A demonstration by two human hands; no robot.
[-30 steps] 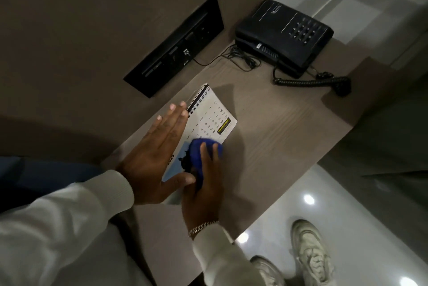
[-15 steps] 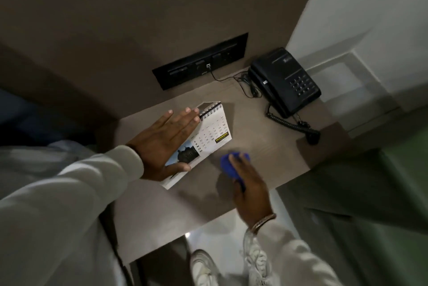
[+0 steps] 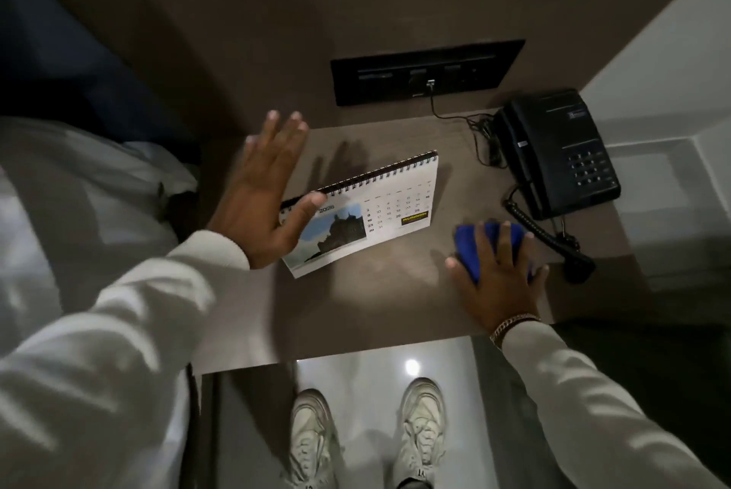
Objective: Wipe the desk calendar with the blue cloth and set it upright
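- The wooden desk (image 3: 356, 314) fills the middle of the view, set against a dark brown wall, with pale glossy floor below its near edge.
- A black socket panel (image 3: 427, 71) is set in the wall above the desk, one thin cable plugged into it.
- A black telephone (image 3: 557, 156) sits on the desk's far right corner, its coiled cord trailing toward the near edge.
- The desk calendar (image 3: 379, 211) is on the desk between the two hands, spiral binding at its far edge, its printed face with a building photo and date grid turned up toward the camera; whether it stands propped or lies flat cannot be told.
- The left hand (image 3: 265, 191) is open with fingers spread wide and lifted; only the thumb touches the calendar's left end, near the binding.
- The right hand (image 3: 498, 271), a chain bracelet at its wrist, lies palm down with fingers splayed.
- The blue cloth (image 3: 474, 247) is bunched under the right hand, pressed onto the desk, well apart from the calendar and near the phone cord.
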